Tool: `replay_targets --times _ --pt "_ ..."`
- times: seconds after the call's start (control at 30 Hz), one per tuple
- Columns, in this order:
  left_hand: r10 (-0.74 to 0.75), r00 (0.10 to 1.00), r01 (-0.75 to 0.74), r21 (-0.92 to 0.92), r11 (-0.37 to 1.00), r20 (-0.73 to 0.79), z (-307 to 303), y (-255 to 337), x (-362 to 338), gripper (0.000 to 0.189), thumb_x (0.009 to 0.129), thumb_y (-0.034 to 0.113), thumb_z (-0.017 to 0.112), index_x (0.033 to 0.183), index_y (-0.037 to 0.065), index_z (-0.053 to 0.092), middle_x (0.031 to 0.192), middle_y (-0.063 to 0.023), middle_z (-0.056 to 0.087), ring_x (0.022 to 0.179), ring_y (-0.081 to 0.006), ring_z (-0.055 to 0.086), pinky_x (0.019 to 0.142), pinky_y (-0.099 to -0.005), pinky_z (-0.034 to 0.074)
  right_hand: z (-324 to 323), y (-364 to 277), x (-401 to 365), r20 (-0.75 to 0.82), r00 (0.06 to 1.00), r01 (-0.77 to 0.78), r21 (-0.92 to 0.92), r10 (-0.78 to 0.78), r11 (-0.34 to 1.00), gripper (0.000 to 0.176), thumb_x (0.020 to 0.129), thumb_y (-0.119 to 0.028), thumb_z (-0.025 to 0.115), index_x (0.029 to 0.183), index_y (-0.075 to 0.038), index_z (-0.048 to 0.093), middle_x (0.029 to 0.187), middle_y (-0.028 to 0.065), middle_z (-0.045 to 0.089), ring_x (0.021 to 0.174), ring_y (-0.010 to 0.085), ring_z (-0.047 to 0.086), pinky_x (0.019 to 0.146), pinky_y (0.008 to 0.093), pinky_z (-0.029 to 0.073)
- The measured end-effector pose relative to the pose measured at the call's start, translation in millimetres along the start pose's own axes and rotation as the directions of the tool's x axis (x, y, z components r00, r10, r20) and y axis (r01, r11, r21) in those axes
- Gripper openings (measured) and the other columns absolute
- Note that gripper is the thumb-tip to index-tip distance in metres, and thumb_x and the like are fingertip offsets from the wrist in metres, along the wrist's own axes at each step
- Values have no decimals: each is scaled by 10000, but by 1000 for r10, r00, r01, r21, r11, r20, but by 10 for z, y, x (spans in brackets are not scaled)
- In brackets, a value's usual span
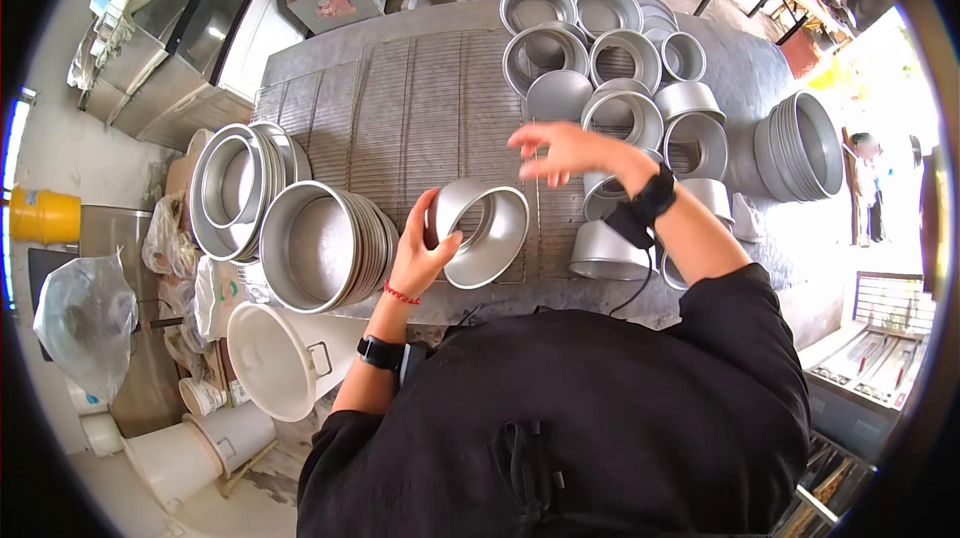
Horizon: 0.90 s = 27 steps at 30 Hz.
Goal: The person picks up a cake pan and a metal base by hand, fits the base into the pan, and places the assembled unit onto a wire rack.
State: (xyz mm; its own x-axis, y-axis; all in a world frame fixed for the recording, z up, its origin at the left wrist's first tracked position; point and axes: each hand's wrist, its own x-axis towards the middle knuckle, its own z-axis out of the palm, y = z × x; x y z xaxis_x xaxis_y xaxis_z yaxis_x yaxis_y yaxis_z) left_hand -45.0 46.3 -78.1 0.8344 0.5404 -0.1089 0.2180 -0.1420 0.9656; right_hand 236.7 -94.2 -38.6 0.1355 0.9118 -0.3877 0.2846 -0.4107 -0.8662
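My left hand [425, 250] grips the wall of a round metal cake pan [507, 250], thumb on the inside and fingers around the outside. The pan is tilted above the table's near edge, and grid lines show through its opening. Over the wire racks [410, 108], my right hand [568, 152] hangs with fingers apart and nothing in them. It is beside a group of similar cake pans [622, 120] on the right. Just left of my left hand lies a nested stack of cake pans [312, 246] on its side.
Another pan stack [236, 188] leans at the table's left end, and one more [800, 148] lies at the right. A white bucket [265, 363] stands below the near left edge. Plastic bags [88, 323] and a yellow container [45, 216] are at far left.
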Motion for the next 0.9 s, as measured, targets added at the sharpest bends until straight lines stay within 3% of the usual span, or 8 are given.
replay_targets --times 0.03,0.07,0.23,0.33,0.47,0.57,0.77,0.9 --pt "7 999 -7 1 1000 34 23 5 42 757 784 183 732 1437 24 382 1336 -157 528 1211 -225 522 1006 -328 428 163 -54 -85 27 999 26 -101 -23 995 504 861 -262 706 1293 -70 529 1130 109 631 749 221 695 620 324 550" --pt "30 998 -33 57 998 64 38 -10 88 765 783 204 735 1438 27 382 1364 -165 504 1241 -250 504 1026 -347 417 339 87 -9 7 880 422 -467 -474 777 552 838 -266 717 1319 -92 510 1212 141 604 822 323 686 707 384 542" --pt "120 982 -134 94 987 145 193 118 200 867 813 321 758 1487 21 303 1442 -199 416 1313 -310 440 1076 -396 377 430 56 -78 -188 960 44 -632 -209 774 496 864 -164 630 1330 -95 474 1108 160 666 899 398 657 762 469 527" --pt "199 975 -215 183 959 101 221 149 199 924 852 396 742 1520 21 225 1489 -207 348 1352 -322 395 1089 -426 362 315 151 -19 -316 874 39 -712 -369 702 321 906 -128 532 1213 -74 460 844 165 696 808 383 677 696 491 529" --pt "89 995 -91 63 994 42 125 -20 165 771 888 346 715 1481 41 328 1472 -170 383 1320 -280 443 1049 -424 402 59 178 142 -514 841 -255 -651 -168 715 575 884 -120 564 1405 -84 323 1000 211 680 872 387 674 750 495 536" --pt "41 999 -41 -5 999 14 11 -162 40 543 928 232 673 1391 35 468 1370 -129 494 1221 -234 539 993 -357 449 -97 332 334 -606 781 -359 -634 -151 685 556 908 -132 524 1412 -58 302 973 245 662 818 404 678 732 506 539" --pt "-73 997 80 -226 971 40 -222 -184 -215 403 962 123 611 1334 8 505 1209 -98 591 1056 -170 617 907 -276 485 -208 644 611 -669 730 -447 -619 -136 646 487 922 -125 473 1384 -27 355 989 246 655 849 399 684 719 484 554" --pt "-97 995 97 -184 978 8 -307 -118 -310 379 965 116 601 1312 -7 512 1192 -111 591 1026 -164 618 898 -278 487 -229 719 705 -660 744 -482 -637 -103 602 458 898 -113 489 1334 15 425 993 243 667 889 382 694 743 457 570"
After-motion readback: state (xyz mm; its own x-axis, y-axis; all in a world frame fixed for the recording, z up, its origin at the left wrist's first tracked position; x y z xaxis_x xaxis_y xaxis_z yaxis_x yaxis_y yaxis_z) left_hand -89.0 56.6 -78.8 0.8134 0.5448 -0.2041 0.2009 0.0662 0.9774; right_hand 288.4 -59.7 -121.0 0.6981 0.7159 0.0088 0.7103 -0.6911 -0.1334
